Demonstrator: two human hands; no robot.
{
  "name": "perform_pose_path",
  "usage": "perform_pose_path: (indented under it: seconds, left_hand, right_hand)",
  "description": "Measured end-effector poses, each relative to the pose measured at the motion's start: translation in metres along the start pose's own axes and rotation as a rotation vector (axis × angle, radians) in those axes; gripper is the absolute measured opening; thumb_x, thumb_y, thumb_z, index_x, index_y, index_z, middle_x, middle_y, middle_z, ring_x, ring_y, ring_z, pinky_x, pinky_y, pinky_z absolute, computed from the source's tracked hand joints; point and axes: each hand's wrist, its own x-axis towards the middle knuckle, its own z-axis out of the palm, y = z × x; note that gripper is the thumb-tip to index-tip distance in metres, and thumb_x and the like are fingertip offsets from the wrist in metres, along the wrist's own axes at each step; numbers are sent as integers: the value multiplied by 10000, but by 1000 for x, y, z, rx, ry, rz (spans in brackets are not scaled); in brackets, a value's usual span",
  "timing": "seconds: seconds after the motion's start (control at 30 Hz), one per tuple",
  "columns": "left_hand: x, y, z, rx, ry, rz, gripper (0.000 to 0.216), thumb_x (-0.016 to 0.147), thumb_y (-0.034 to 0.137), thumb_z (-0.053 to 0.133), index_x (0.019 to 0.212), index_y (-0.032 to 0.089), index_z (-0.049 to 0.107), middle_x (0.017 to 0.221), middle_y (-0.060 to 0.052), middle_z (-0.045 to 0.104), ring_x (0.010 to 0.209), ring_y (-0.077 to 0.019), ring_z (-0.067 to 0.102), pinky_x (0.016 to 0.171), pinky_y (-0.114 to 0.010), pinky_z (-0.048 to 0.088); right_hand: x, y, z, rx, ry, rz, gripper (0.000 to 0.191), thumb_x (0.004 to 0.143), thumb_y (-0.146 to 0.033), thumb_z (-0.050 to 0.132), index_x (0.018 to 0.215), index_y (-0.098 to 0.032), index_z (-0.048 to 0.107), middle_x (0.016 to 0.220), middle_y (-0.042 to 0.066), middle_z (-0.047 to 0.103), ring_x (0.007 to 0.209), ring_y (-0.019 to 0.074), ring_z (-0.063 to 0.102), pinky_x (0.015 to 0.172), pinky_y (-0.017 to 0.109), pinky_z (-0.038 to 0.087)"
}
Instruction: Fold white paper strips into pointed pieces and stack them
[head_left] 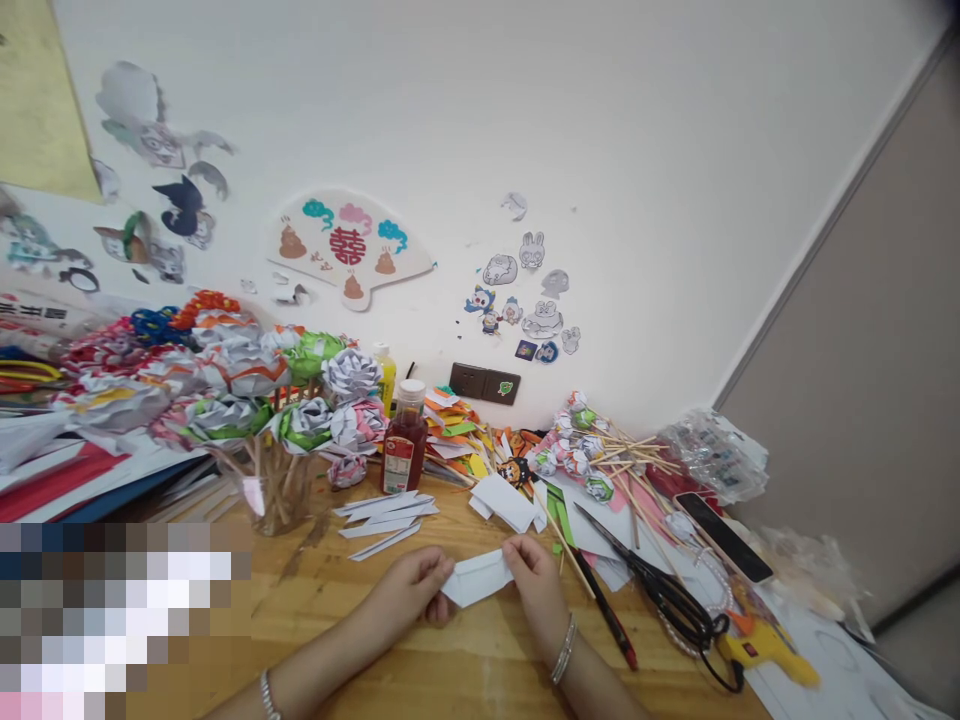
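Both my hands hold a small folded piece of white paper (pixel 478 577) just above the wooden table (pixel 465 670). My left hand (pixel 411 590) pinches its left end, fingers curled closed. My right hand (pixel 537 585) grips the right end from above, fingers bent on the paper; a silver bangle sits on that wrist. Several folded white paper strips (pixel 384 518) lie on the table just beyond my hands.
A clear cup of paper flowers on sticks (pixel 279 440) stands at the left, a red-filled bottle (pixel 405 440) beside it. To the right lie black scissors (pixel 660 585), a red pen (pixel 607 615), a yellow glue gun (pixel 765 645), a phone (pixel 724 535) and loose stick flowers (pixel 600 450).
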Motion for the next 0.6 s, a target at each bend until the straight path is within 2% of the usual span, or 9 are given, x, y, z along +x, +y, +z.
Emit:
perform_pose_path:
  seconds: [0.1,0.3,0.5,0.6]
  left_hand:
    - [-1,1,0,-1,14,15,439,698,577,322,590,169,445,432,41,497,401,-90,423,418,-195,293]
    - [-1,0,1,39,-24,20,370,649,540,448,652,171,442,464,44,541,435,-94,459,444,-194,324]
    - [5,-3,-4,-106,52,-50,373,623,532,457,682,164,433,418,51,542,347,-71,407,381,-180,280]
    - [6,-4,-6,-154,50,-59,352,626,507,463,692,161,444,416,51,550,337,-65,401,374,-177,275]
  right_hand:
    - [0,-3,0,19,-4,20,255,727,-378,469,581,-169,481,498,-41,430,465,111,409,432,204,322]
    - [-1,-2,1,119,-37,80,281,738,-429,450,642,-168,484,499,-54,414,391,89,399,363,189,309]
    - [-4,-4,3,324,-149,110,363,768,-469,377,943,-171,491,555,-22,504,444,130,500,429,233,385]
    - [-4,-5,3,349,-187,59,367,757,-450,416,987,-168,464,566,-23,499,460,128,501,449,237,385]
